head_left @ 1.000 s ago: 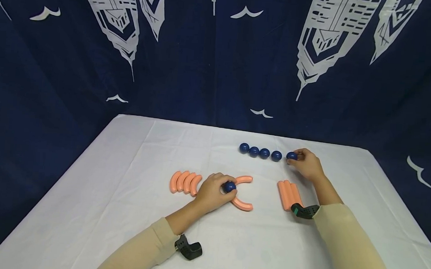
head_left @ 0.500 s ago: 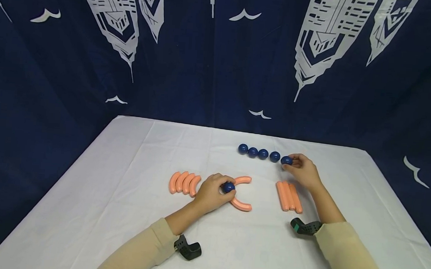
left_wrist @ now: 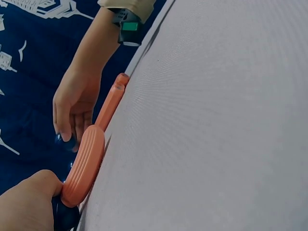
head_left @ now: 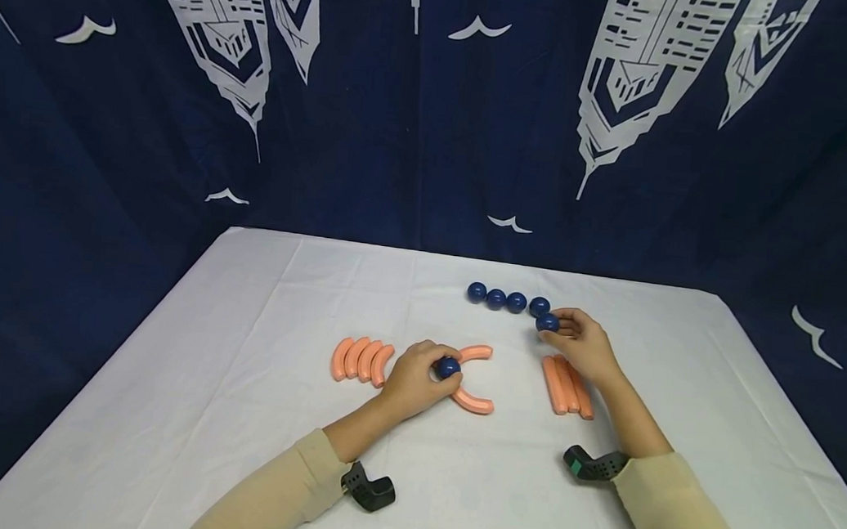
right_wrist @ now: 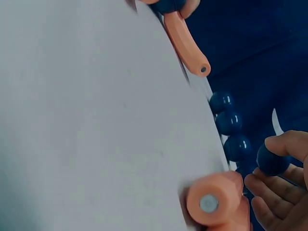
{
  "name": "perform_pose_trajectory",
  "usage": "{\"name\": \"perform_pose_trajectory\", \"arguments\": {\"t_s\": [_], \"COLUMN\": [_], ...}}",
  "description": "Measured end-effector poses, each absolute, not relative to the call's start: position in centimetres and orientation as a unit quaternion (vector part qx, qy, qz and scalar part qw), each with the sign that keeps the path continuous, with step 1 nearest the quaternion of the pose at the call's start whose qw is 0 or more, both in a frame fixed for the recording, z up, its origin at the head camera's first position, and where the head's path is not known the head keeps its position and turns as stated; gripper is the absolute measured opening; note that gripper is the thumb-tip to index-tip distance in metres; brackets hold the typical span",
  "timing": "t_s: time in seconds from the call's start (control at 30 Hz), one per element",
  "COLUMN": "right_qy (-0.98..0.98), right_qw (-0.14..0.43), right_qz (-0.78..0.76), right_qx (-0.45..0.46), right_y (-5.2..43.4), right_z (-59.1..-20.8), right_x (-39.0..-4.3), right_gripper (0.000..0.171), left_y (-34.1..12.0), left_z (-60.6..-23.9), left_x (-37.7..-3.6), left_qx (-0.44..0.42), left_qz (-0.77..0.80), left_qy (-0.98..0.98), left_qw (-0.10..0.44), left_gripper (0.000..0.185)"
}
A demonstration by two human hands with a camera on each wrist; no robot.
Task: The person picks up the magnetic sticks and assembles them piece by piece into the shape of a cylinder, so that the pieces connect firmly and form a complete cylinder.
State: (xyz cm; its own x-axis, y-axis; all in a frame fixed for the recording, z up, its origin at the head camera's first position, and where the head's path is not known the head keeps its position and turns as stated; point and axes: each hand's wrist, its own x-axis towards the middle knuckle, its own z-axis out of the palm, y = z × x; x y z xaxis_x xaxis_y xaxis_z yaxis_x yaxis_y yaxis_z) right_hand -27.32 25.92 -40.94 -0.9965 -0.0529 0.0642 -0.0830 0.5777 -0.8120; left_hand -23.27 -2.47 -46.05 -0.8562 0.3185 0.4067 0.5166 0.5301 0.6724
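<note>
Blue ball (head_left: 548, 323), one: pinched in my right hand (head_left: 578, 347) between thumb and fingertips, lifted just off the table (head_left: 238, 383), near the end of the row

Blue ball (head_left: 449, 368), one: clamped in my left hand (head_left: 415, 379), fingers curled round it, pressed where two curved orange tubes (head_left: 476, 378) meet, seemingly as a joint between them

Blue balls in a row (head_left: 506, 299), four: resting on the table behind my right hand, touching one another

Straight orange tubes (head_left: 567, 386), about three: lying side by side just under my right wrist

Curved orange tubes, nested (head_left: 362, 359), four: set just left of my left hand, within reach

Wrist cameras (head_left: 369, 488), two: strapped at the sleeve cuffs
</note>
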Motion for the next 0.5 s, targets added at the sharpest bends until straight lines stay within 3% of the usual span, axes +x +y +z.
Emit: {"name": "perform_pose_trajectory", "arguments": {"t_s": [0.5], "right_qy": [-0.864], "right_qw": [0.004], "right_qz": [0.495], "right_qx": [0.095], "right_y": [23.1], "right_z": [-41.2], "right_x": [-26.4], "right_gripper": [0.047], "left_y": [-2.5], "left_z": [-46.0], "left_x": [-23.2], "left_qx": [-0.226], "left_qz": [-0.41], "left_qy": [-0.876], "left_qw": [0.117], "left_gripper": [0.023]}}
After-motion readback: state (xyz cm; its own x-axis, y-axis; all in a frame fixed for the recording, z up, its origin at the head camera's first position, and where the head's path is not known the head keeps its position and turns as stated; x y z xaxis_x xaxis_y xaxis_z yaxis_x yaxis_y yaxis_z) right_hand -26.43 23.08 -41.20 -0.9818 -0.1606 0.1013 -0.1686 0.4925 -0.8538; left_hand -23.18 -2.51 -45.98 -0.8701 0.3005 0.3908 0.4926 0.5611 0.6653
